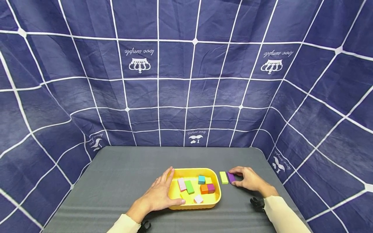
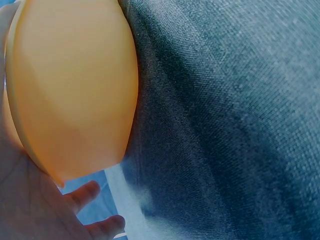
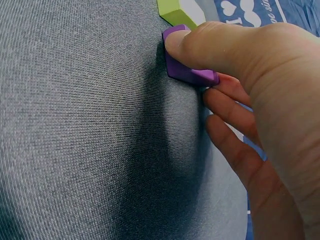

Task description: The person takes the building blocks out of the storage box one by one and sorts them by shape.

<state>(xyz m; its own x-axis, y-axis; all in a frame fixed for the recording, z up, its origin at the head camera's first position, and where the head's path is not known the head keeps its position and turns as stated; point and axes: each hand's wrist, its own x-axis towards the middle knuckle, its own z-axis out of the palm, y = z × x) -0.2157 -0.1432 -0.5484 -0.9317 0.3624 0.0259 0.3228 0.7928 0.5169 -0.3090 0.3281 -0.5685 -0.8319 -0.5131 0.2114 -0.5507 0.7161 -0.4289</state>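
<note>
A yellow tray point(image 1: 214, 176) sits on the grey table near its front. In it lie a pink block point(image 1: 182, 184), a green block point(image 1: 189, 186), a teal cube point(image 1: 201, 179), an orange cube point(image 1: 204, 188), a magenta cube point(image 1: 210, 187) and a pale pink piece point(image 1: 198, 198). My left hand point(image 1: 160, 193) grips the tray's left end, thumb on the front rim. The left wrist view shows the tray's outer wall point(image 2: 70, 90) against my palm point(image 2: 25, 200). My right hand point(image 1: 247, 180) pinches a purple block point(image 1: 231, 177) lying on the table. Thumb point(image 3: 200, 45) presses on the purple block point(image 3: 190, 75).
A lime-green block point(image 1: 223, 177) lies flat between the tray and the purple block, and its corner point(image 3: 175, 12) shows in the right wrist view. The grey table point(image 1: 116, 174) is ringed by a blue cloth backdrop point(image 1: 186, 81) with white lines on three sides.
</note>
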